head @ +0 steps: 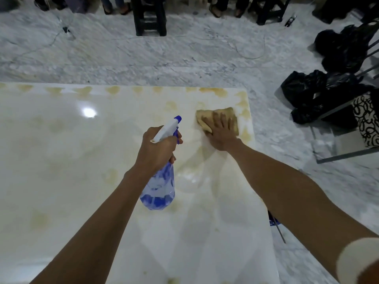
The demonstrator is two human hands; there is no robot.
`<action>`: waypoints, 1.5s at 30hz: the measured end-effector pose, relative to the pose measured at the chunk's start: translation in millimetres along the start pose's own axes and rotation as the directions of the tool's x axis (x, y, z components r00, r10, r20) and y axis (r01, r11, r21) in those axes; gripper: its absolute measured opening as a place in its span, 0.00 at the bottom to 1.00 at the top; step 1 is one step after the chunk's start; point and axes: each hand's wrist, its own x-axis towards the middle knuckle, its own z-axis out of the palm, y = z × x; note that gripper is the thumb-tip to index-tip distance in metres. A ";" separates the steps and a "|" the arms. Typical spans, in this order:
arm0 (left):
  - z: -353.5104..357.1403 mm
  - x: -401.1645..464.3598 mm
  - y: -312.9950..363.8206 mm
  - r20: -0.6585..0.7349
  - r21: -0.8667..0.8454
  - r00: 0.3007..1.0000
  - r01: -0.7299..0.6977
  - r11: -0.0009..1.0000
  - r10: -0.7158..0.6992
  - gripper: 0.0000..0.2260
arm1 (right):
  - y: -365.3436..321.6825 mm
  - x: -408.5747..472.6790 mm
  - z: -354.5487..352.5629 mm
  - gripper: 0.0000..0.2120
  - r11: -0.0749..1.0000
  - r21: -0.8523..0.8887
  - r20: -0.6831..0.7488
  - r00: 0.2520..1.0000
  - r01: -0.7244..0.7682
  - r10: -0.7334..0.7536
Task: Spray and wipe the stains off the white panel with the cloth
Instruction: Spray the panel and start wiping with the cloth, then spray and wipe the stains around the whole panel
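The glossy white panel (61, 150) fills the lower left and carries yellowish stains (215, 91) along its far edge and right corner. My left hand (158, 148) grips a blue-tinted spray bottle (159, 189) by its neck; its white and blue nozzle (174, 124) points toward the far right. My right hand (220, 131) lies flat, fingers spread, pressing a stained tan cloth (229, 114) onto the panel near its far right corner. Fainter stains dot the left side.
Grey marble floor (184, 52) surrounds the panel. Black plastic bags (311, 93) and a chair with a patterned cushion (367, 119) stand at the right. A black stool (150, 17) and several people's feet line the far edge. A cable trails across the floor.
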 end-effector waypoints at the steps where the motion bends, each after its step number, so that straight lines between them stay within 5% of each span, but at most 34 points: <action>1: 0.7 -6.4 -1.9 0.009 0.000 1.000 0.007 1.000 -0.007 0.12 | -0.6 -13.6 3.6 0.28 0.999 0.033 -0.019 1.000 0.010 -0.010; 6: -1.3 -53.5 -12.4 0.043 0.026 0.999 0.010 1.000 -0.012 0.13 | -17.0 -105.2 31.7 0.30 0.997 0.076 0.002 1.000 0.005 -0.005; 10: -6.7 -102.2 -24.7 0.070 0.034 0.997 0.016 0.999 -0.018 0.09 | -37.4 -184.6 63.6 0.40 1.000 0.010 0.063 0.998 -0.019 0.018; 17: -9.2 -184.7 -48.8 0.119 0.036 0.993 0.018 0.999 -0.022 0.11 | -70.3 -341.2 119.9 0.29 0.989 0.139 0.112 0.992 0.049 -0.065; 20: -6.9 -198.9 -55.3 0.140 0.041 0.990 0.009 0.999 -0.014 0.12 | -84.1 -363.1 103.0 0.34 0.985 0.171 0.229 0.973 -0.016 -0.024; 22: -8.4 -195.1 -52.1 0.146 0.048 0.989 0.019 0.999 -0.025 0.11 | -89.3 -358.8 77.0 0.28 0.851 0.516 0.240 0.970 -0.099 -0.033; 24: -11.7 -181.8 -42.8 0.135 0.044 0.990 0.032 0.999 -0.037 0.09 | -87.4 -343.5 33.7 0.21 0.549 0.826 0.146 0.989 -0.128 0.010; 26: -16.1 -162.0 -29.4 0.099 0.041 0.995 0.009 0.999 -0.013 0.10 | -78.8 -310.6 -15.7 0.18 0.469 0.864 0.137 0.981 -0.185 0.136; 28: -20.9 -138.9 -14.4 0.064 0.043 0.998 -0.026 0.999 0.023 0.11 | -69.5 -259.3 -56.4 0.19 0.468 0.873 0.096 0.989 -0.138 0.113; 34: -32.8 -54.7 3.2 0.001 0.014 0.999 -0.035 0.999 0.035 0.11 | -54.8 -49.8 -109.3 0.18 0.784 0.597 -0.206 0.977 0.169 -0.054; 37: -32.4 -21.8 -7.4 -0.021 0.025 0.999 -0.040 0.999 0.041 0.07 | -44.9 52.3 -82.6 0.23 0.985 0.159 -0.074 0.996 0.066 -0.055; 39: -31.3 -7.3 -16.5 -0.045 0.045 0.998 -0.036 0.998 0.038 0.08 | -45.9 78.7 -52.3 0.26 0.996 -0.090 0.102 0.995 -0.004 0.013; 45: -34.8 -14.4 -28.2 -0.037 0.036 0.999 0.010 0.999 -0.009 0.13 | -70.3 12.1 3.6 0.28 0.993 -0.096 0.089 0.993 -0.065 0.074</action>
